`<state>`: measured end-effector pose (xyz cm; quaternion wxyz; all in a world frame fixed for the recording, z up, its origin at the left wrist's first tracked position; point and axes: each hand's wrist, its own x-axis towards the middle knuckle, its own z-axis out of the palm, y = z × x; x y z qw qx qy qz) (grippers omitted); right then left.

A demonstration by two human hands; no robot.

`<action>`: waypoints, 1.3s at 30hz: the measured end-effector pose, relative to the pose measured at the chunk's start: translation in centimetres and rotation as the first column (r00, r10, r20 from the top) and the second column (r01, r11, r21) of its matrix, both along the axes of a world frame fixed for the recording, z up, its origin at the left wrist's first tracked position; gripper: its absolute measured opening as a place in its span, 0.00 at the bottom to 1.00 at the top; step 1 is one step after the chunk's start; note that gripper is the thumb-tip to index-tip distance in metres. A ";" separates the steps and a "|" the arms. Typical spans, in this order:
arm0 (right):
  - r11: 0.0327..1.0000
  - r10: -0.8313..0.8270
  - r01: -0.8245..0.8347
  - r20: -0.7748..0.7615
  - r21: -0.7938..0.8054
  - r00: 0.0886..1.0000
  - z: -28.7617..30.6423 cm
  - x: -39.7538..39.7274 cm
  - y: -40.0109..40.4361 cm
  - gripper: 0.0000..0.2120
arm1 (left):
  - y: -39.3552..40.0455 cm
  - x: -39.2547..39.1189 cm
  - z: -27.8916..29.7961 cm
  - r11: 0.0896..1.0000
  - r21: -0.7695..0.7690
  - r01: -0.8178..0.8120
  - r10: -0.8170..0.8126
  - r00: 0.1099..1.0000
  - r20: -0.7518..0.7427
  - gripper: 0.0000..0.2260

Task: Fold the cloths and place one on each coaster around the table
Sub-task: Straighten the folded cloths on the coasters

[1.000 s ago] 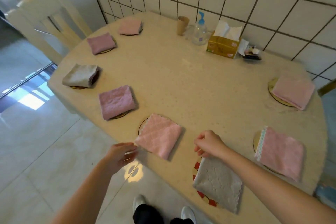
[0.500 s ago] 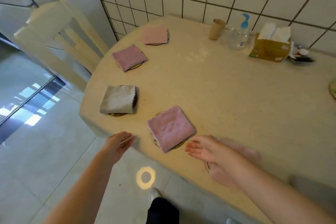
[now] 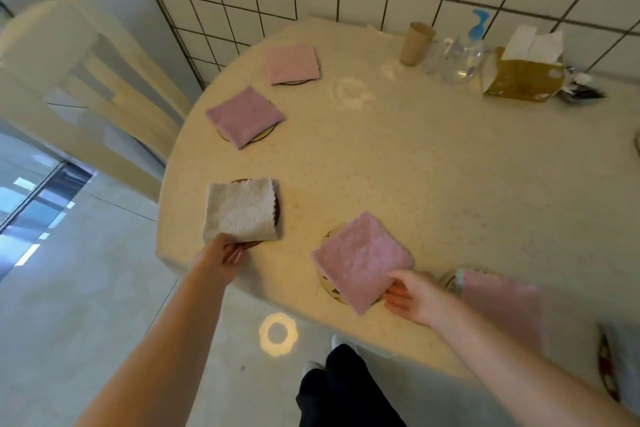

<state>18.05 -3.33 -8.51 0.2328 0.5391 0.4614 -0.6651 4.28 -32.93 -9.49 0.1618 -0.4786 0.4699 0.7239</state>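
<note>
Cloths are sitting folded on coasters along the near rim of the table (image 3: 433,184), and you are touching two of them, probably squaring each over its disc. Your left hand (image 3: 221,255) is pinching the near corner of the white cloth (image 3: 242,210), a nubbly, scallop-edged square hiding most of its dark coaster (image 3: 276,210). Moving right, your right hand (image 3: 410,295) is gripping the near corner of the pink cloth (image 3: 362,258), a soft terry square lying diagonally, leaving its pale coaster (image 3: 329,288) peeking out beneath. Farther back, a mauve cloth (image 3: 245,116) and a paler pink one (image 3: 292,63) are lying flat on their own coasters. Beyond your right wrist another pink cloth (image 3: 498,302) is looking blurred.
</note>
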 end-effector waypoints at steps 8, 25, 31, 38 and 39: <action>0.993 -0.118 0.112 -0.169 -0.049 0.979 0.4 -1.0 -1.1 0.14 | 0.8 -1.6 -0.6 0.999 -0.017 -0.038 0.038 0.999 0.026 0.24; 0.969 0.247 -0.246 -0.172 0.025 0.954 -0.2 -3.4 1.0 0.18 | -1.8 -1.4 0.2 0.989 -0.089 0.118 -0.126 0.988 -0.087 0.16; 0.938 0.345 -0.343 -0.171 0.045 0.923 0.1 -3.6 1.4 0.18 | -2.5 -1.6 0.7 0.985 -0.006 0.174 -0.170 0.954 -0.247 0.15; 0.938 0.345 -0.340 -0.130 0.066 0.929 0.1 -3.7 1.5 0.19 | -2.3 -1.9 0.4 0.976 -0.046 0.215 -0.220 0.947 -0.235 0.14; 0.932 0.359 -0.349 -0.113 0.100 0.926 0.0 -3.8 1.5 0.19 | -2.2 -1.8 0.1 0.981 -0.086 0.173 -0.187 0.962 -0.197 0.13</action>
